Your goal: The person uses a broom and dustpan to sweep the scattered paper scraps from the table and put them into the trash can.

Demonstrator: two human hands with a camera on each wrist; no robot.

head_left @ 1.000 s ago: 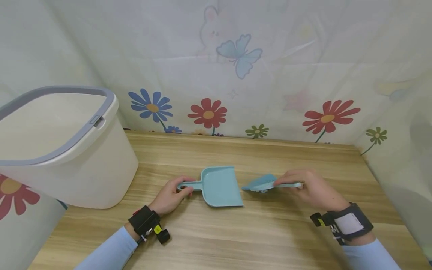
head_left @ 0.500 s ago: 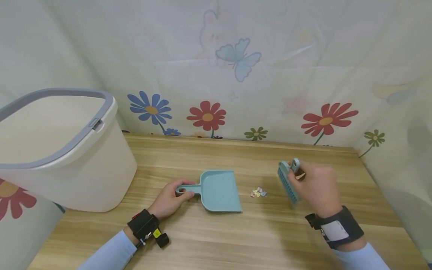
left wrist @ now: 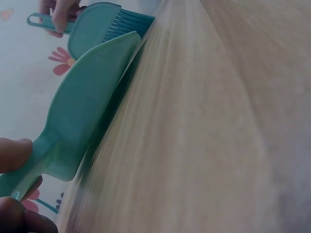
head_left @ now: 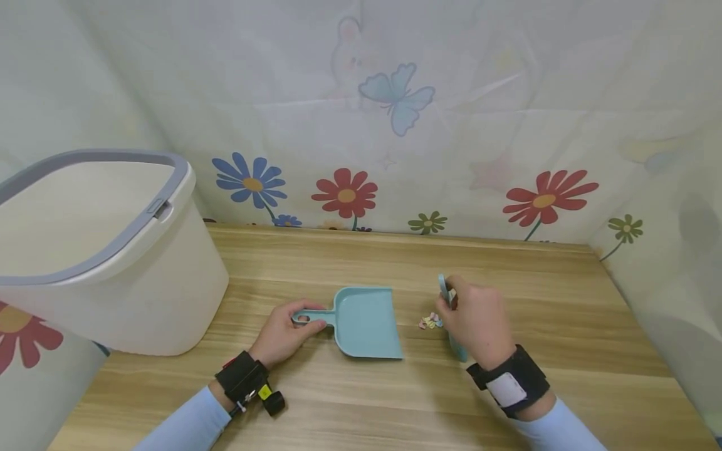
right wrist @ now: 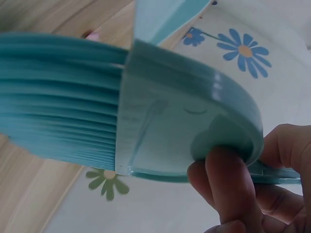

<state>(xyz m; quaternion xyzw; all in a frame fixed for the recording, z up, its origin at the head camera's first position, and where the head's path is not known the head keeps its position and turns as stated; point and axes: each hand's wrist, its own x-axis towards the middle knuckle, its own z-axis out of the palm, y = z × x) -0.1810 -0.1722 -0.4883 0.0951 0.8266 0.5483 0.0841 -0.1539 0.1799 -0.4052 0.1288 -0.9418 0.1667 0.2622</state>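
Observation:
A light-blue dustpan (head_left: 366, 322) lies on the wooden table, its wide edge facing right. My left hand (head_left: 284, 332) grips its handle from the left, thumb on top. In the right hand (head_left: 479, 319) I hold a matching small brush (right wrist: 180, 116) by its handle, bristles pointing down at the table. A small heap of pastel scraps (head_left: 430, 321) in pink, yellow and blue lies between the dustpan's edge and the brush. Most of the brush is hidden behind the right hand in the head view; the left wrist view shows its bristles (left wrist: 129, 25) just past the pan's edge.
A large white bin (head_left: 186, 282) with a grey rim stands open at the left of the table. Behind the table (head_left: 316, 401) hangs a pale curtain (head_left: 282, 81) printed with flowers and a butterfly. A similar sheet borders the right side.
The brush lifted from beside the dustpan, uncovering the scraps, and swung out to the right. It has since come back left, close beside the heap. The left hand and dustpan stay nearly in place.

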